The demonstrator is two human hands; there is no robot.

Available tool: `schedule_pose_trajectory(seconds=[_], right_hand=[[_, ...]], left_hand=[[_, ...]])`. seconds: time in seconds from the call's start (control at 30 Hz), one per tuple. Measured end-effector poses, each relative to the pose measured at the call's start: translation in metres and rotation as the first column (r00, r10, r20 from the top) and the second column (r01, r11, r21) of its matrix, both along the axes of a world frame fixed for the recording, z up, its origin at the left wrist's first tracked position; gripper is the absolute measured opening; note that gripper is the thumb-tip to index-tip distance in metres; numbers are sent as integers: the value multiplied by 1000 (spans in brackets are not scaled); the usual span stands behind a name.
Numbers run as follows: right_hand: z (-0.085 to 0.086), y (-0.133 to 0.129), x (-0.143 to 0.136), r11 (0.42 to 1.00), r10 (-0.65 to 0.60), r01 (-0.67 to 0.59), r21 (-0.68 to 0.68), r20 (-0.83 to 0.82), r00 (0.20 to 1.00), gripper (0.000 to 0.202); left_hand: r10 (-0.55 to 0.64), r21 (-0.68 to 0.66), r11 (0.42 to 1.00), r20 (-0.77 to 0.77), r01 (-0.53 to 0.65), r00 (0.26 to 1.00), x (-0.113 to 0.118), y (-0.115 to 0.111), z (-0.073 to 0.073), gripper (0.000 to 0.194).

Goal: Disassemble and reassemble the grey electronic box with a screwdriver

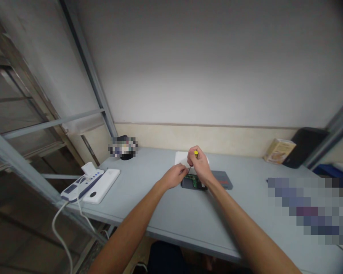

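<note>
My right hand (pixel 199 163) is closed around a screwdriver (pixel 196 153) with a yellow-ended handle; its thin shaft points down at a green circuit board (pixel 194 181). The board lies in an open dark grey casing (pixel 188 184) on the desk. At the casing's left upper edge is my left hand (pixel 175 176), its fingers drawn together close to the screwdriver tip. What those fingers pinch, if anything, is too small to tell. Right of the board, partly behind my right wrist, lies a flat grey panel (pixel 223 179). A white sheet (pixel 181 156) lies just behind my hands.
On the desk (pixel 148 205), a white power strip (pixel 84 184) with a plug and a white slab-like device (pixel 103 186) lie left. Cables hang over the front edge. A small box (pixel 279 150) and black object (pixel 305 146) stand back right. Blurred items sit at both sides.
</note>
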State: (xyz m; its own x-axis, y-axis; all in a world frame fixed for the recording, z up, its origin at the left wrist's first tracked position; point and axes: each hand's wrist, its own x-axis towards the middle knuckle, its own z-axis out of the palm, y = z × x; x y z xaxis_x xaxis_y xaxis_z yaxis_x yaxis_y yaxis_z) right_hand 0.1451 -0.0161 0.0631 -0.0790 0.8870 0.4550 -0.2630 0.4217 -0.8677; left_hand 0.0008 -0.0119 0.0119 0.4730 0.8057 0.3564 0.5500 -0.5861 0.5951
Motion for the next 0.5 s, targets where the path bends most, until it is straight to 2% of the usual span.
schedule_pose_trajectory(seconds=[0.13, 0.2, 0.4, 0.5], right_hand=[[0, 6, 3, 998, 49, -51, -32, -62, 997, 37], [1, 6, 5, 998, 34, -38, -50, -69, 997, 32], [-2, 7, 6, 998, 11, -18, -52, -124, 992, 35], [-1, 8, 7, 995, 59, -72, -72, -165, 984, 33]], left_hand=[[-1, -5, 1000, -5, 1, 1000, -1, 0, 1, 37], [-8, -25, 1000, 10, 8, 1000, -1, -1, 1, 37], [-29, -31, 999, 15, 29, 999, -3, -3, 4, 31], [-43, -18, 999, 12, 43, 999, -4, -4, 5, 28]])
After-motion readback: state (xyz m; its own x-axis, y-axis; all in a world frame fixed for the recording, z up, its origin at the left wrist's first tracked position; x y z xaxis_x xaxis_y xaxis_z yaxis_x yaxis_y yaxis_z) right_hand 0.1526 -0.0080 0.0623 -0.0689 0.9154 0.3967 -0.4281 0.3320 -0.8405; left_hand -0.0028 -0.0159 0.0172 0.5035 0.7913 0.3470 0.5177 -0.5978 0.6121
